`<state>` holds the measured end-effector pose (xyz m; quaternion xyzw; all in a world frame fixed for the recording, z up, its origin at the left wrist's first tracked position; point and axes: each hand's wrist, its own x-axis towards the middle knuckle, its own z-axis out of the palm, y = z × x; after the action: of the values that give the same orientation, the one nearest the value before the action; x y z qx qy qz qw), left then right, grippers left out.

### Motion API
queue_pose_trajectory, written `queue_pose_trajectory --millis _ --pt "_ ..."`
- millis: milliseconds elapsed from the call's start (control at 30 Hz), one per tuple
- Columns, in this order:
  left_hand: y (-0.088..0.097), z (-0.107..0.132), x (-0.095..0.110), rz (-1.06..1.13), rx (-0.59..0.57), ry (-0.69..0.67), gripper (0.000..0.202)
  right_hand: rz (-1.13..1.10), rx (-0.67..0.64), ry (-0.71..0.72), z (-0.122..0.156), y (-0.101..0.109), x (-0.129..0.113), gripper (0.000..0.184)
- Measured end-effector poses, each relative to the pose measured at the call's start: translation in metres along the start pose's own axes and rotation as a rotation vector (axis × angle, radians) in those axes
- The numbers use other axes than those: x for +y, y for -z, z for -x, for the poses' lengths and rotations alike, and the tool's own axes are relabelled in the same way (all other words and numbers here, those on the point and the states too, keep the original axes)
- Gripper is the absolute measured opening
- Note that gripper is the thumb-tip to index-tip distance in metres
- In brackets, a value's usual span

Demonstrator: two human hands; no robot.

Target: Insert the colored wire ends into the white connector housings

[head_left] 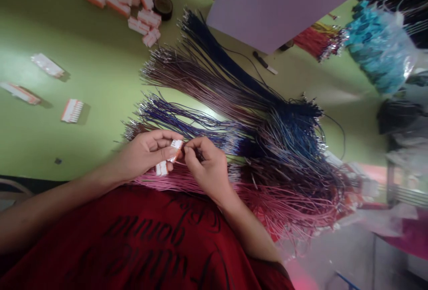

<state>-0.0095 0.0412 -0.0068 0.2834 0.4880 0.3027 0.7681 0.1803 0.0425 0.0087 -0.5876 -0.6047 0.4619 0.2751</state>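
My left hand [145, 153] grips a small white and orange connector block [169, 158] between thumb and fingers, just above my red shirt. My right hand [207, 167] is pinched closed against the block's right end, on something too thin to make out. Both hands hover over a bundle of pink wires [187, 182]. Beyond them lie bundles of purple wires [174, 118], brown wires [200, 78] and dark blue wires [214, 45], all fanned out on the green table [83, 58].
Several white and orange connector blocks [133, 2] are heaped at the far left, with a roll of dark tape [162, 6] beside them. Three loose blocks [72, 110] lie at left. A lilac board [277, 0] sits at the back. Red wires [314, 40] and bagged cyan wires [377, 45] lie right.
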Motion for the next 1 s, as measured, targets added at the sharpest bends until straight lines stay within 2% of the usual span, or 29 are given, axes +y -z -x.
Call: queue_pose_trajectory --millis 167,233,300,367,433,467,533,633,700,867,1000 --pt "-0.002 0.001 0.001 0.012 -0.03 -0.001 0.05 -0.011 -0.002 0.016 0.006 -0.004 0.002 0.014" --pt "0.0 0.002 0.001 0.025 0.006 -0.02 0.051 -0.031 -0.038 0.013 0.006 0.001 0.001 0.016" --pt "0.002 0.002 0.002 0.058 0.072 -0.043 0.052 -0.004 0.005 0.062 -0.003 0.012 0.002 0.02" --pt "0.002 0.0 0.003 0.098 0.11 -0.058 0.053 0.128 0.176 0.164 -0.023 0.025 0.004 0.023" --pt "0.0 -0.002 0.005 0.126 0.093 -0.053 0.053 0.37 0.358 0.237 -0.052 0.035 0.01 0.02" --pt "-0.001 -0.003 0.006 0.139 0.078 -0.048 0.053 0.515 0.383 0.23 -0.068 0.038 0.013 0.018" --pt "-0.004 -0.006 0.008 0.177 0.06 -0.039 0.054 0.766 0.343 0.163 -0.095 0.04 0.022 0.019" --pt "-0.003 -0.009 0.008 0.232 0.076 -0.04 0.054 0.922 0.276 0.14 -0.112 0.043 0.032 0.021" --pt "0.0 -0.011 0.008 0.241 0.088 -0.043 0.052 0.88 0.319 0.196 -0.106 0.049 0.035 0.018" --pt "0.004 -0.013 0.007 0.23 0.078 -0.029 0.057 0.54 0.514 0.255 -0.077 0.078 0.025 0.009" --pt "0.003 -0.014 0.005 0.228 0.08 -0.031 0.061 0.417 0.717 0.269 -0.069 0.102 0.016 0.014"
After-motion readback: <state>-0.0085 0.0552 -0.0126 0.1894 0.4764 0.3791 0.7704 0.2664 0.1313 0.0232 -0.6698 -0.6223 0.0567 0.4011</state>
